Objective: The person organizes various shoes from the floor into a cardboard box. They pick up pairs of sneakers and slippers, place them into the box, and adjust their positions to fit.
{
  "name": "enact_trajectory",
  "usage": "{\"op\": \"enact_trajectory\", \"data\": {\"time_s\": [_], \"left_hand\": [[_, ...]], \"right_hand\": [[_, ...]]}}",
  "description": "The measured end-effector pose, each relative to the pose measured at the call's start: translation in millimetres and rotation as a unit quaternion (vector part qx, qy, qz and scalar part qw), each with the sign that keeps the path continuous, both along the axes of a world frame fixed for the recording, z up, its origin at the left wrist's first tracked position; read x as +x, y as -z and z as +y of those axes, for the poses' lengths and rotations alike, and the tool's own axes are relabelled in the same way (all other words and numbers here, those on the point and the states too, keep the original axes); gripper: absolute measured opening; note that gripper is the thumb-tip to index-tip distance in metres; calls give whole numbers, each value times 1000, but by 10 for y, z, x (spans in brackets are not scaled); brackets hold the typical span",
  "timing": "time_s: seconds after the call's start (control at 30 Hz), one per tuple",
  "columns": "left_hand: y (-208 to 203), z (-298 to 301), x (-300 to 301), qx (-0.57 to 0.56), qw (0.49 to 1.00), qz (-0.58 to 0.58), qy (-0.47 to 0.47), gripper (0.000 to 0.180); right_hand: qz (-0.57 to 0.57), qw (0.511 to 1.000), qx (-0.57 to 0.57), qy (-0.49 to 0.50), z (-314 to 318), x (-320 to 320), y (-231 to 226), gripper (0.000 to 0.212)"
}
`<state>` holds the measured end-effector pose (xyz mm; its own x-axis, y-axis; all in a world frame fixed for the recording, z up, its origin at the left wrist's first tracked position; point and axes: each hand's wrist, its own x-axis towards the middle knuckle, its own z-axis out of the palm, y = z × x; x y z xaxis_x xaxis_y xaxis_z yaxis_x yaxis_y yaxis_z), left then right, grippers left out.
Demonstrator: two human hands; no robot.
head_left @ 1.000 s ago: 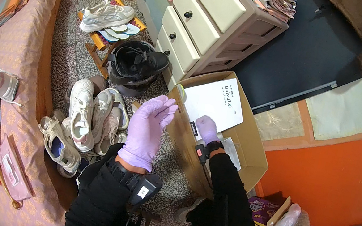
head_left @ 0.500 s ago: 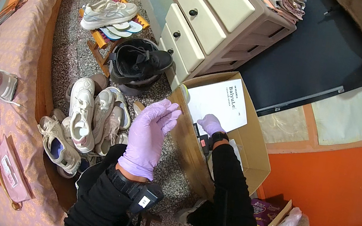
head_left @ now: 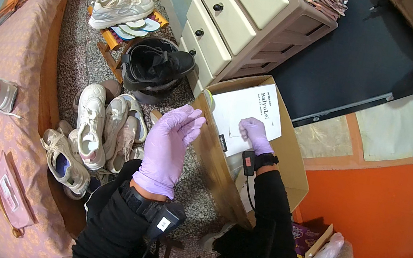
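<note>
My left hand (head_left: 168, 147), in a lilac glove, is raised between the shoes and the carton, its fingers lightly cupped and nothing in them. The gloved right hand (head_left: 254, 135) has its fingers curled closed over a white shoebox (head_left: 247, 108) with dark print. Whether anything is pinched in those fingers I cannot make out. The shoebox lies tilted inside an open brown cardboard carton (head_left: 290, 167). A black label (head_left: 223, 142) shows at its near corner. Left of my left hand, several worn pale sneakers (head_left: 91, 126) stand close together on the floor.
A black bucket (head_left: 154, 65) with a dark shoe across it stands beyond the sneakers. Farther off, a white sneaker (head_left: 122, 10) sits with insoles on a wooden rack. A drawer cabinet (head_left: 228, 34) borders the carton. A cloth-covered bed (head_left: 38, 57) runs along the left.
My right hand has moved right and slightly up, away from the shoebox's near corner, leaving the black label in view. My left hand has dropped slightly and moved a little left.
</note>
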<state>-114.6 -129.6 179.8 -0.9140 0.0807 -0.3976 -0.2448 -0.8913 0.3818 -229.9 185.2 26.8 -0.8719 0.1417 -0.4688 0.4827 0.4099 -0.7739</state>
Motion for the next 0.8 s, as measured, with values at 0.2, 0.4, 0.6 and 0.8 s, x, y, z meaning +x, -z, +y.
{"op": "enact_trajectory", "data": {"time_s": [0.2, 0.4, 0.6, 0.8], "left_hand": [[4, 21, 17, -6, 1000, -4, 10, 33], [22, -14, -11, -9, 1000, -2, 0, 35], [26, -9, 4, -29, 1000, 0, 12, 36], [23, -30, -15, -28, 1000, 9, -1, 37]], "right_hand": [[-127, 896, 370, -209, -510, 24, -25, 68], [-116, 875, 349, -316, -467, -195, 133, 59], [-46, 962, 174, -204, -14, -104, 423, 25], [63, 979, -193, 32, 162, 52, -60, 12]]}}
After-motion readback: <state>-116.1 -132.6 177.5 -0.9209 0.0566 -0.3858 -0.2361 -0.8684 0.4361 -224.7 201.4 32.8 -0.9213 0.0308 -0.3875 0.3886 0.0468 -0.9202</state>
